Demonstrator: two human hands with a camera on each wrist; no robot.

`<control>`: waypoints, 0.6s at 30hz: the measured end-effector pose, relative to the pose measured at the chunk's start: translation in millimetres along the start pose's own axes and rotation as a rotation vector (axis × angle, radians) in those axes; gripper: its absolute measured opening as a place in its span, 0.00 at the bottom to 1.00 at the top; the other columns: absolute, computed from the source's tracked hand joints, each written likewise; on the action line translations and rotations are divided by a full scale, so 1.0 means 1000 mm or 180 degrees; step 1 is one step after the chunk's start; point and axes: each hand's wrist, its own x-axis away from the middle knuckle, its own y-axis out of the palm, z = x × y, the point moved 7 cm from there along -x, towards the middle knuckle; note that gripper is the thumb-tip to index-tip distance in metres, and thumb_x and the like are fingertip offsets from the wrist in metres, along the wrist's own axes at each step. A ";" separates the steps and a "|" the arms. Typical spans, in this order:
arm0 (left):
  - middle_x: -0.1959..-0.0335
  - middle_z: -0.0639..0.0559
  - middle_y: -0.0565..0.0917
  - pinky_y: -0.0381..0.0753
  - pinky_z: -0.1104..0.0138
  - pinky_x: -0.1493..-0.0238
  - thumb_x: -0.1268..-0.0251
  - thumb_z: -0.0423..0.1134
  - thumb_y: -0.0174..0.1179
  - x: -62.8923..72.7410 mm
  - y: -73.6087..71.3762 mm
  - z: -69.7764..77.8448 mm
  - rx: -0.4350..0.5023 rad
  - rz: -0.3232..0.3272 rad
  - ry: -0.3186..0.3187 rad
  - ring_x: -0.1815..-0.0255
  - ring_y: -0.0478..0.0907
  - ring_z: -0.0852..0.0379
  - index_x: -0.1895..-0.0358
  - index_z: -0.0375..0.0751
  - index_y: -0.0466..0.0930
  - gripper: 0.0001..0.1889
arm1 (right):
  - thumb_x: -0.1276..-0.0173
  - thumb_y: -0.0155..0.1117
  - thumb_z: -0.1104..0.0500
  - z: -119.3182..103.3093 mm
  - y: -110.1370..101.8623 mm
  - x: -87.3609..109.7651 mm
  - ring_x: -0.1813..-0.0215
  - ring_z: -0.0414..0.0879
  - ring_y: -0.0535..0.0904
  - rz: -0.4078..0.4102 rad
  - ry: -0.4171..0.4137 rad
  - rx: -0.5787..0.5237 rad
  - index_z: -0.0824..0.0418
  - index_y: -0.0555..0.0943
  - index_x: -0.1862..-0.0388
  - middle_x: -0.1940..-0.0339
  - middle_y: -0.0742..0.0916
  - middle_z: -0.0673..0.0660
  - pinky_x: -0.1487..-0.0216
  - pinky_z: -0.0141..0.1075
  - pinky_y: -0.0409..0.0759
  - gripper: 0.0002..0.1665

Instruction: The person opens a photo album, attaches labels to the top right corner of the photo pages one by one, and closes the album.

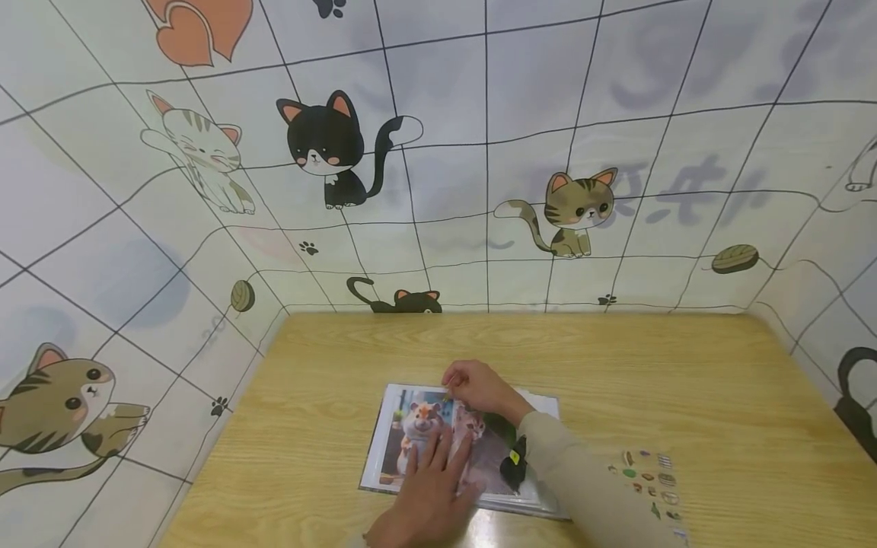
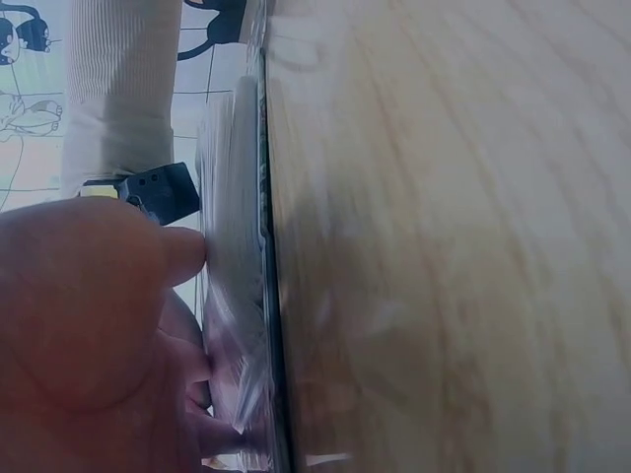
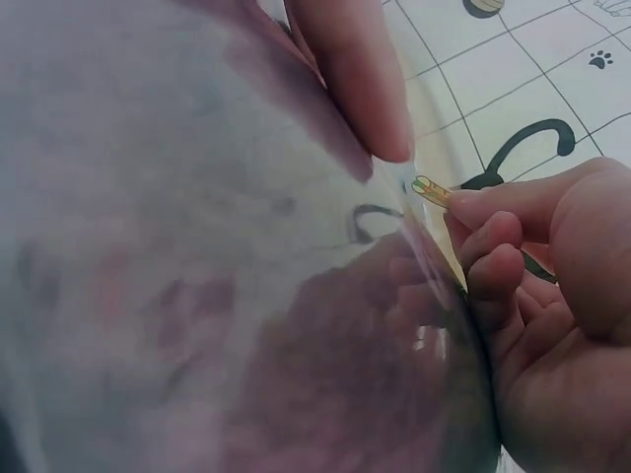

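The right hand [image 1: 483, 384]'s grip was a tight pinch, thumb and fingertip holding one end of a tiny yellow-and-green sticker [image 3: 430, 189] near the page edge of an album [image 1: 377, 453]; whether the sticker touched the page could not be told. The left hand [image 1: 435, 472] rested with fingers extended on the album, between a hamster picture [image 1: 425, 417] and a kitten picture [image 1: 471, 421]. The album lay somewhat nearer the left edge of the wood-grain table [image 1: 685, 380] than the right. Toward the right edge lay a sheet of small stickers [image 1: 647, 487]. A cat-print wall [image 1: 452, 190] rose behind the far edge.
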 end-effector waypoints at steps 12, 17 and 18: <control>0.20 0.39 0.52 0.50 0.32 0.30 0.25 0.65 0.39 -0.001 0.002 -0.005 -0.0037 -0.0043 -0.0008 0.20 0.44 0.37 0.21 0.51 0.53 0.36 | 0.33 0.59 0.68 -0.006 0.003 -0.004 0.69 0.41 0.78 -0.0192 -0.0068 0.0258 0.61 0.81 0.57 0.67 0.88 0.55 0.71 0.35 0.75 0.08; 0.20 0.40 0.52 0.50 0.33 0.29 0.26 0.66 0.37 -0.002 0.005 -0.006 -0.0115 0.0004 -0.0017 0.20 0.44 0.38 0.21 0.52 0.53 0.37 | 0.34 0.59 0.68 -0.005 0.004 -0.006 0.71 0.41 0.76 -0.0149 -0.0086 0.0451 0.60 0.82 0.59 0.68 0.86 0.52 0.70 0.35 0.74 0.08; 0.20 0.40 0.52 0.50 0.34 0.29 0.26 0.66 0.37 -0.002 0.006 -0.006 -0.0132 0.0016 -0.0020 0.20 0.44 0.38 0.21 0.52 0.53 0.37 | 0.34 0.59 0.67 -0.005 0.005 -0.007 0.71 0.41 0.75 -0.0136 -0.0077 0.0499 0.59 0.82 0.59 0.68 0.86 0.51 0.70 0.35 0.74 0.08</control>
